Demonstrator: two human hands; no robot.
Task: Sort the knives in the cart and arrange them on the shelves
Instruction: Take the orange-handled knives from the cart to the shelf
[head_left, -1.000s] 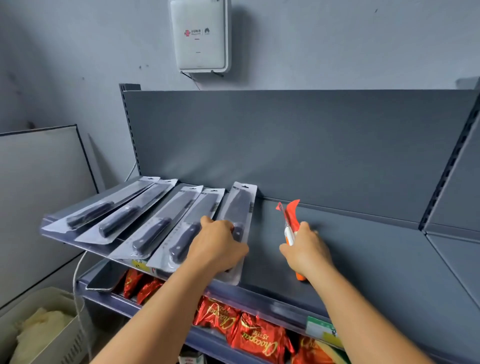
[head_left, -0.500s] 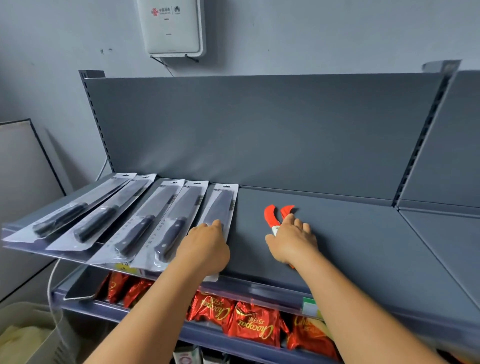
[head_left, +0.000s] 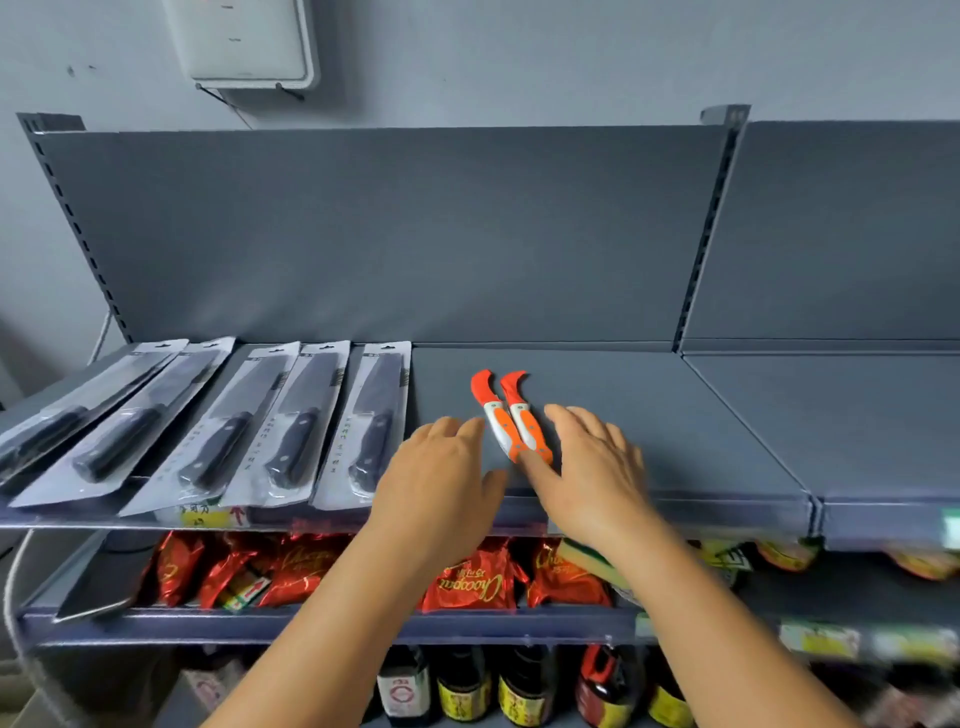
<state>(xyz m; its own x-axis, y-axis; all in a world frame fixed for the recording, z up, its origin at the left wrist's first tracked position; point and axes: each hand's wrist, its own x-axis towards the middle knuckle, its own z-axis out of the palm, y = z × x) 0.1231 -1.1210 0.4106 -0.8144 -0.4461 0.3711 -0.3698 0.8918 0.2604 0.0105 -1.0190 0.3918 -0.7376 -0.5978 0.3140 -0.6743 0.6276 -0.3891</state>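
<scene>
Two small orange-and-white knives (head_left: 511, 418) lie side by side on the grey top shelf (head_left: 675, 415), hooked orange tips pointing to the back wall. My left hand (head_left: 441, 467) rests flat just left of them, fingers spread, a fingertip by the left knife. My right hand (head_left: 592, 462) lies open just right of them, its thumb touching the handle end of the right knife. Several packaged black-handled kitchen knives (head_left: 291, 426) lie in a row on the left half of the shelf. The cart is out of view.
Below the top shelf sit red snack bags (head_left: 467, 582), and dark bottles (head_left: 462, 686) stand on the lowest shelf. A white box (head_left: 244, 41) hangs on the wall above. A second grey shelf section (head_left: 857, 405) adjoins on the right.
My right hand let go of the orange knives, which now lie flat on the shelf. My left hand moved off the packaged knife and over to the orange knives. The view shifted right and down.
</scene>
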